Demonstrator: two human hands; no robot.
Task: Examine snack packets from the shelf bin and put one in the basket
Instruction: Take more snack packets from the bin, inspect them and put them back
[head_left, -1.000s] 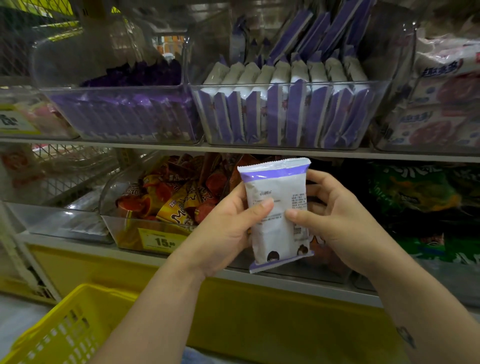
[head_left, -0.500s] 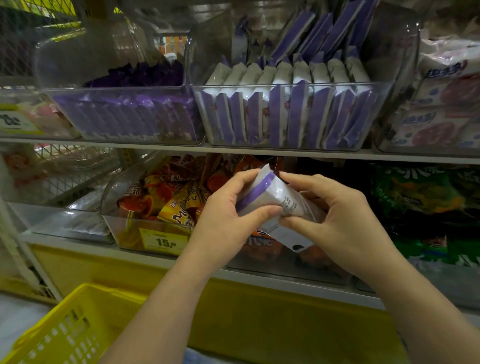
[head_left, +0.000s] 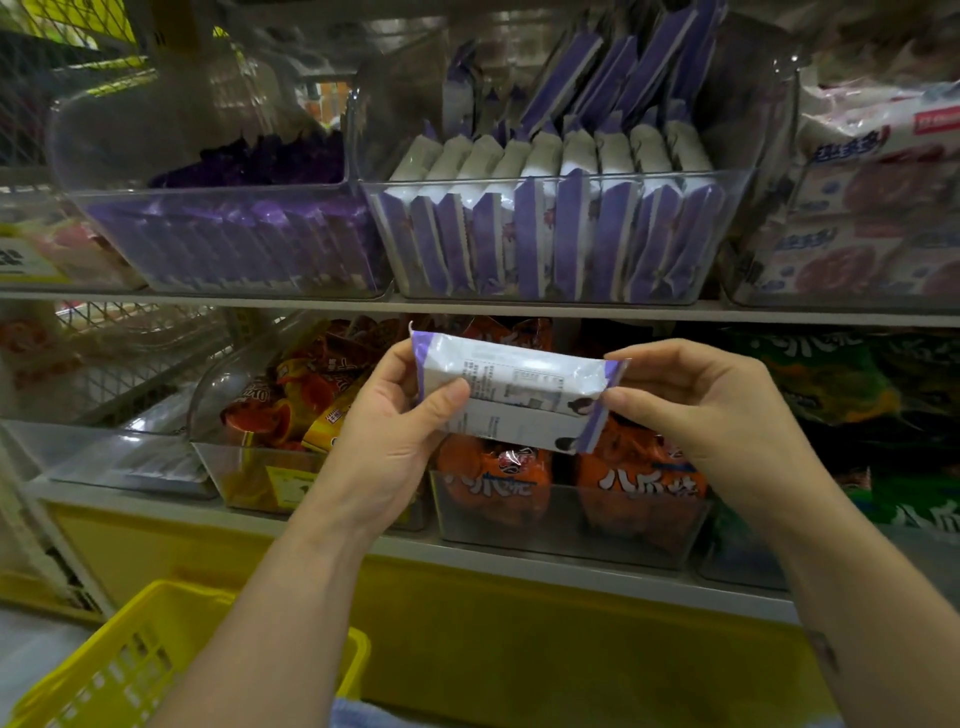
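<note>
Head view showed the snack packet (head_left: 511, 387) held crosswise before the lower shelf, its long axis running left to right. The left hand (head_left: 387, 441) gripped its left end and the right hand (head_left: 711, 415) pinched the right seal. The yellow basket (head_left: 119, 665) sat low and leftward, nearer the left hand.

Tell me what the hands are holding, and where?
A white-and-purple snack packet, held by its two ends: the left hand holds the left end, the right hand pinches the purple right edge.
</note>
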